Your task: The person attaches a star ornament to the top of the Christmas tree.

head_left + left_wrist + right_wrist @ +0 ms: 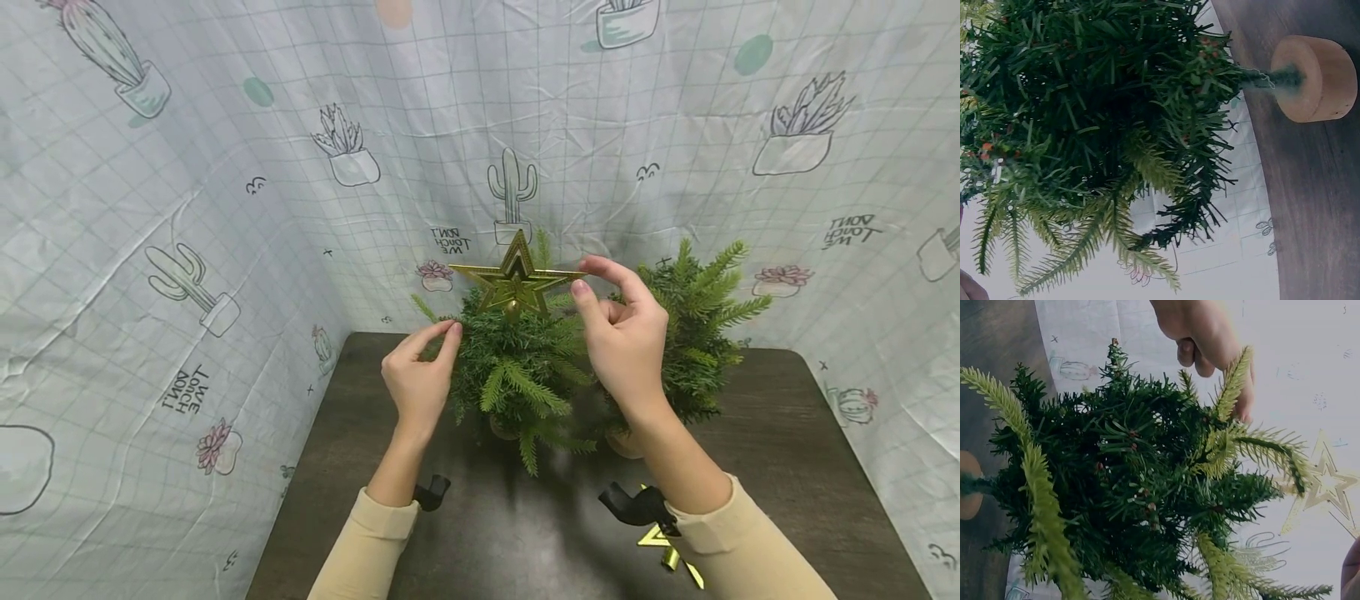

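A small artificial Christmas tree (517, 375) stands upright at the middle of the table, with a gold star topper (517, 279) at its top. My right hand (626, 333) pinches the star's right point between thumb and index finger. At the tree's upper left, my left hand (420, 375) brings thumb and index fingertips together on a branch tip. The right wrist view shows the star (1325, 484) beyond the green branches (1147, 481). In the left wrist view, dark needles and a round wooden base (1319, 78) fill much of the frame.
A second small tree (693, 333) stands just right of the first, partly behind my right hand. Another gold star (660, 537) lies on the dark wooden table (480, 533), partly hidden by my right sleeve. A cactus-print curtain (420, 108) surrounds the table.
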